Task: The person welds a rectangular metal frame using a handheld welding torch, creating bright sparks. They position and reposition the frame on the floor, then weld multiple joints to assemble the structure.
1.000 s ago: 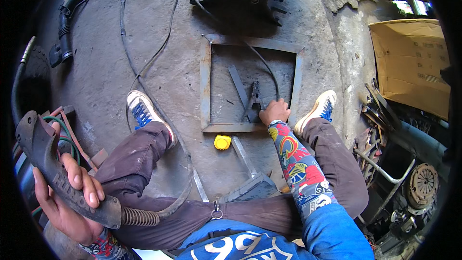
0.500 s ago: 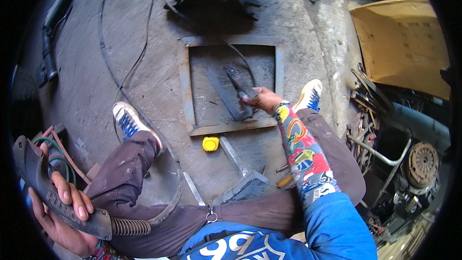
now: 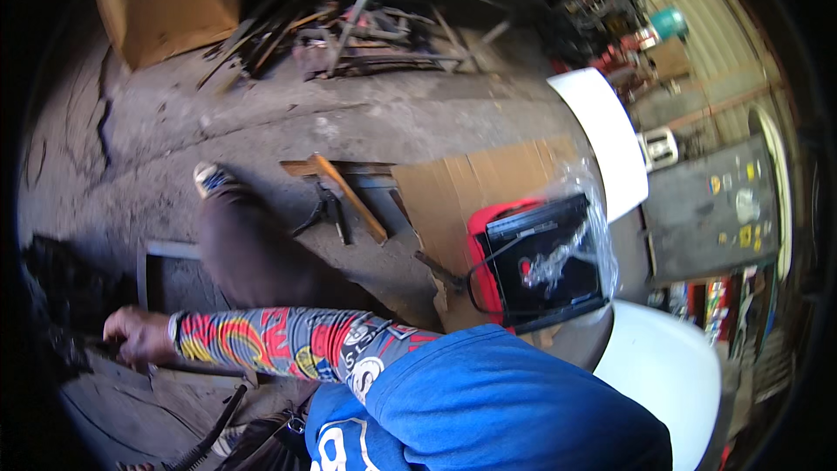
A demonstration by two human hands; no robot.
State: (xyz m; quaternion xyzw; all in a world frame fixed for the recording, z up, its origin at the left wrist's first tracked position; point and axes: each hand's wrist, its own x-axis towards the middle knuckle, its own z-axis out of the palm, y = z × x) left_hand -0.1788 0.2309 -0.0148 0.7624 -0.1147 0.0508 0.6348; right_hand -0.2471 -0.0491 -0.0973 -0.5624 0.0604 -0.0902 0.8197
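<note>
My right hand, below a printed sleeve, is closed at the far left on something dark that I cannot make out. It is over the near side of the rusty square metal frame. A bulky dark object lies beside the frame. A black ribbed cable runs out at the lower left. At that bottom edge only a dim sliver of what may be my left hand shows; its fingers and hold cannot be made out.
A red and black machine in plastic sits on flattened cardboard to the right, between white curved panels. Wood strips and black pliers lie beside it. Scrap metal and a cardboard box line the back.
The view has swung to the right, bringing the machine and panels in. My right hand picked up a dark clamp-like tool inside the frame; my left hand and torch handle have mostly left view.
</note>
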